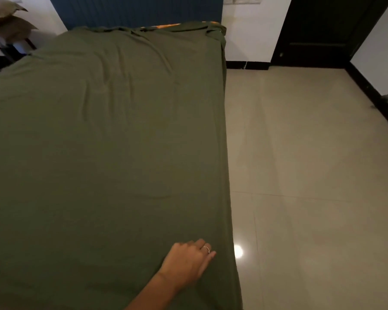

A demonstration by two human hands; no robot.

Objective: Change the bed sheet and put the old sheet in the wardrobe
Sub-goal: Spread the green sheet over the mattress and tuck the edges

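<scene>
A dark green sheet [103, 135] lies spread over the bed, covering the mattress from the near edge up to the blue headboard [134, 11]. Most of it lies flat; shallow creases run across the upper middle, and the cloth bunches in loose folds along the head end. At the far right corner the green fabric is gathered and hangs down the side, and a strip of orange patterned fabric [166, 26] shows just beneath it — touching the headboard side of the mattress.

One hand [186, 262] reaches in from the bottom of the view, its forearm crossing the sheet near the bed's right edge. Which hand it is cannot be told for certain; the thumb side suggests the right. Its fingers [207, 261] are relaxed and nearly straight, resting palm-down on the sheet and gripping nothing, with a ring [206, 248] on one finger. The other hand is out of view.

Right of the bed lies a glossy tiled floor [311, 175] with a bright light reflection near the bed's edge. A dark door [318, 30] stands beyond, and brown pillows [7, 21] are stacked at the far left — beside the bed.
</scene>
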